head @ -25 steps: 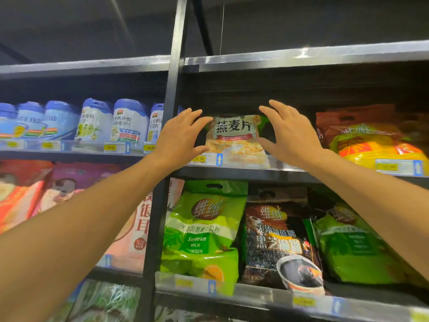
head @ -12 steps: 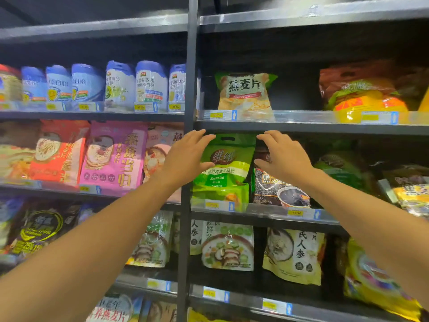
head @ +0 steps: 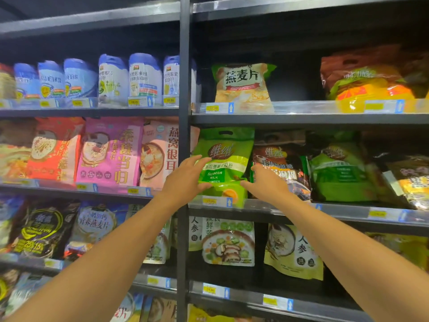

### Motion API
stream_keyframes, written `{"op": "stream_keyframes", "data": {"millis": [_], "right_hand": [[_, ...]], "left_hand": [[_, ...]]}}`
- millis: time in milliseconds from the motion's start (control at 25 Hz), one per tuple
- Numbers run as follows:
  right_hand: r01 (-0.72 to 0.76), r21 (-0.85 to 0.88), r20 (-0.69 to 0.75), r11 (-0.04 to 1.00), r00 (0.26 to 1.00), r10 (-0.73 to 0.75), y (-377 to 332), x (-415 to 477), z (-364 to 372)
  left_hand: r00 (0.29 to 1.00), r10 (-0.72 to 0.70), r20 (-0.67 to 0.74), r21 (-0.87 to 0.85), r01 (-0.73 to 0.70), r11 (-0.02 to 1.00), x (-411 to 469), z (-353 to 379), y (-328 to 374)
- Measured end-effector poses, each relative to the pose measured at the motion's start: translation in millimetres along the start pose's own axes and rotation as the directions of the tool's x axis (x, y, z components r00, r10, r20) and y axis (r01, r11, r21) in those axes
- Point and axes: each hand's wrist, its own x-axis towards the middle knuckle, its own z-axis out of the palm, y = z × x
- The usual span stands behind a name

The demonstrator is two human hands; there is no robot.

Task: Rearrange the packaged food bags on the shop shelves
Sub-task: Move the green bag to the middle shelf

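Note:
A green soybean milk powder bag (head: 226, 156) stands upright at the left end of the middle shelf (head: 348, 211). My left hand (head: 185, 178) is at its left edge with fingers spread, thumb below and fingertips over the bag's side. My right hand (head: 267, 185) is at its lower right corner, fingers apart, in front of a dark brown bag (head: 278, 159). Neither hand has closed around the bag. On the shelf above stands a pale oat flakes bag (head: 243, 87), alone and untouched.
A black upright post (head: 184, 135) divides the shelving just left of my left hand. Blue-topped powder bags (head: 144, 80) and pink and red bags (head: 109, 152) fill the left bays. More green bags (head: 339, 173) sit to the right, soup bags (head: 228, 242) below.
Both hands have come down from the oat flakes bag on the upper shelf to the green bag one shelf lower. The oat flakes bag stays standing where it was.

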Motion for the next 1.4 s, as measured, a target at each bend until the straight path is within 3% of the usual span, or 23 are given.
{"op": "stream_keyframes", "data": {"millis": [280,520,920,1160,1400], "right_hand": [[-0.052,0.069,0.100,0.996,0.994,0.045,-1.4,51.6,26.0],[-0.100,-0.092,-0.002,0.991,0.995,0.100,-4.0,75.8,37.5],[0.077,0.039,-0.206,0.996,0.976,-0.068,-20.8,101.3,30.2],[0.049,0.271,-0.206,0.961,0.978,0.008,-21.8,122.0,-8.9],[0.000,0.465,-0.129,0.885,0.989,0.068,-8.1,115.9,-48.6]], "left_hand": [[0.998,-0.017,0.060,-0.141,0.025,0.990,16.5,26.0,-8.3],[0.993,-0.111,0.024,-0.343,0.113,0.932,22.9,35.8,-17.3],[0.986,-0.157,0.055,-0.489,0.163,0.857,21.2,38.9,-27.6],[0.974,-0.215,0.071,-0.638,0.210,0.741,21.6,36.0,-26.0],[0.881,-0.464,0.094,-0.785,0.352,0.510,33.9,32.3,-24.8]]}}
